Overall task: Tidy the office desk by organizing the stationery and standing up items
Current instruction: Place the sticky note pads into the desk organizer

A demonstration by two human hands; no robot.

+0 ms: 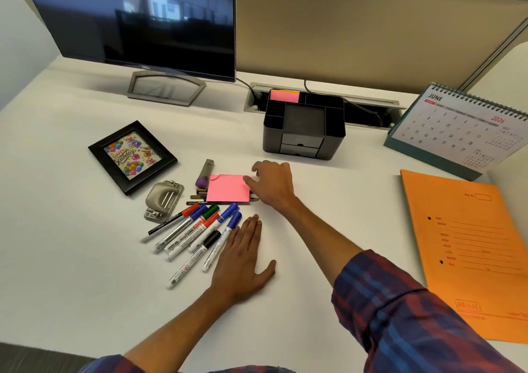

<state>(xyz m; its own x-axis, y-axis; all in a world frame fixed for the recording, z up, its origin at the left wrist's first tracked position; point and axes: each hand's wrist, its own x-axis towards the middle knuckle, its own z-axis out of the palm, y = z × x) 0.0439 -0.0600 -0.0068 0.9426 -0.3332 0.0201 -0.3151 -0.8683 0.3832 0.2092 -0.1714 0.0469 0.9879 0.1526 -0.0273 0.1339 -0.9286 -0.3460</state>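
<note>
- The task looks to be at an early stage: most of the stationery lies loose on the tabletop (328, 201), and the organizer (304, 128) is nearly bare.
- Done so far, as far as can be seen: one stack of notes (284, 96) already stands in the organizer's back compartment, and the calendar (457, 129) is upright at the right.
- In hand: the right hand (273, 182) reaches to the pink pad (228, 188), its fingertips at the pad's right edge. The grip looks narrow, fingers curled at the edge, but whether they have pinched it yet cannot be told.
- The pad lies flat on several thin pens (200, 197), between the organizer and the marker pile.
- The left hand (243, 258) rests flat and relaxed on the tabletop, fingers straight, touching the nearest marker and holding nothing.
- Left to do: the markers (194, 229), a loose fan of red, green, blue and black caps, lie unsorted, as do the thin pens under the pad.
- The small tube (205, 172) with a purple end and the punch (163, 201) lie beside the pile.
- The frame (132, 157) lies flat on its back and likely needs standing up.
- The folder (471, 247) lies flat at the right; whether it needs moving is unclear.
</note>
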